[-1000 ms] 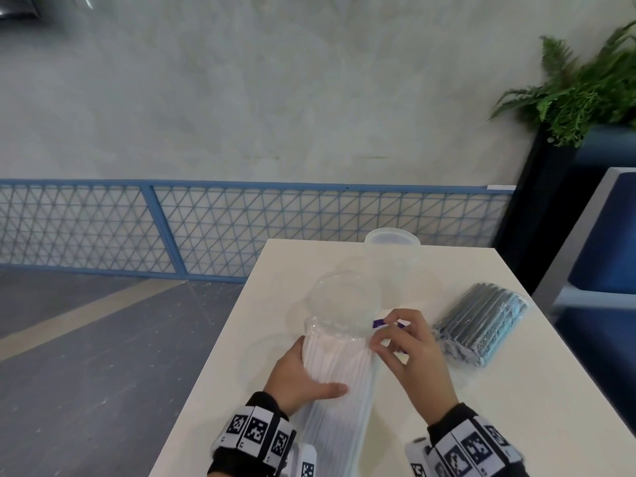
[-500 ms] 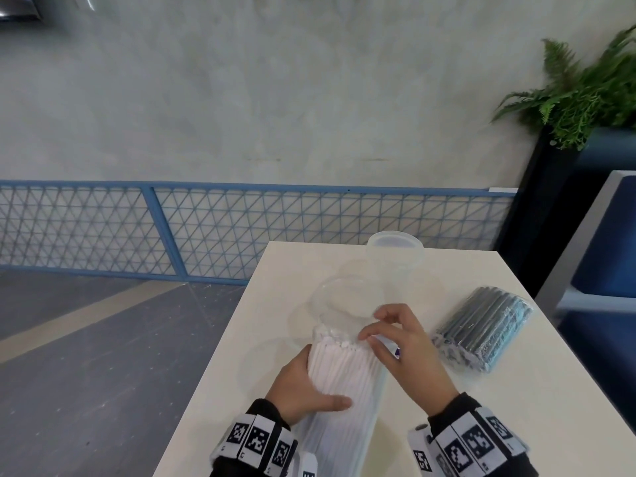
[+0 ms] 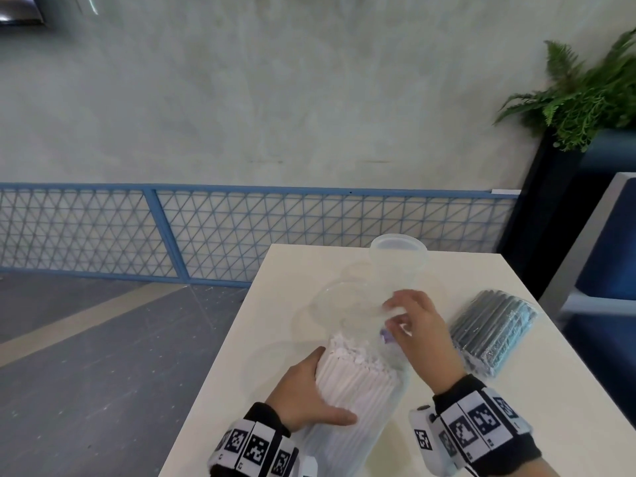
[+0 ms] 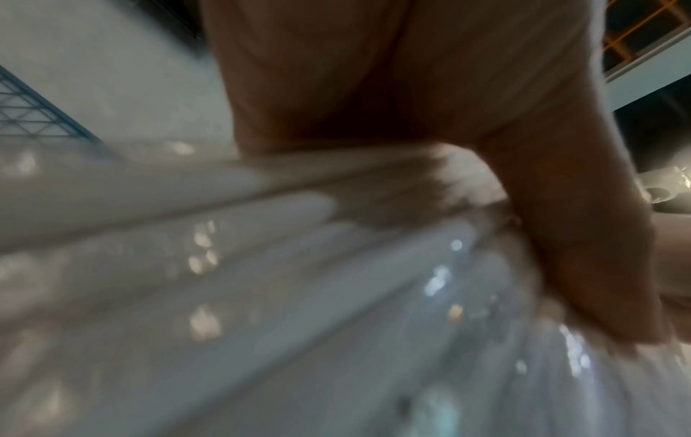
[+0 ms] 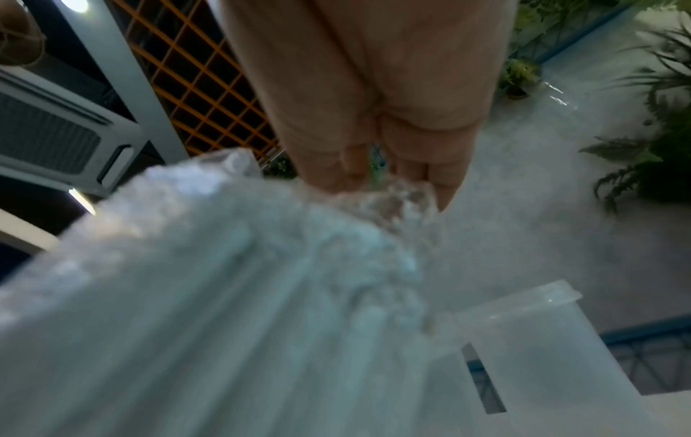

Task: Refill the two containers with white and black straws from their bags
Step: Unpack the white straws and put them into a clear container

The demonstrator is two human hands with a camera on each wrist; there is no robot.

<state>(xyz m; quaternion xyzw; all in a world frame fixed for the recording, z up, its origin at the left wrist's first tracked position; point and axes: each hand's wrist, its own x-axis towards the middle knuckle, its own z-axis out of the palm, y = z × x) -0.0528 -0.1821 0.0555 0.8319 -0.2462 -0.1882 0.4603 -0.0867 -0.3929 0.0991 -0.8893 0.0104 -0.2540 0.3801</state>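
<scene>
A clear bag of white straws [image 3: 358, 387] lies on the white table [image 3: 296, 270], its far end towards two clear plastic containers. My left hand [image 3: 306, 394] grips the bag's middle, thumb across the top; the left wrist view shows blurred white straws [image 4: 262, 281] under the palm. My right hand [image 3: 413, 325] pinches the clear plastic of the bag's mouth and lifts it, seen as crumpled film [image 5: 396, 201] at the fingertips in the right wrist view. The nearer container [image 3: 344, 304] stands just past the bag, the farther container [image 3: 399, 256] behind it. A bag of black straws [image 3: 492, 332] lies to the right.
The table's left edge runs close to my left hand, with grey floor [image 3: 86, 356] below. A blue mesh fence [image 3: 241, 232] stands beyond the table. A potted fern [image 3: 585, 94] and a blue chair [image 3: 605, 256] are at the right.
My right hand has moved up and away along the bag's mouth, pulling the clear plastic open. The ends of the white straws now show bare. My left hand keeps its grip.
</scene>
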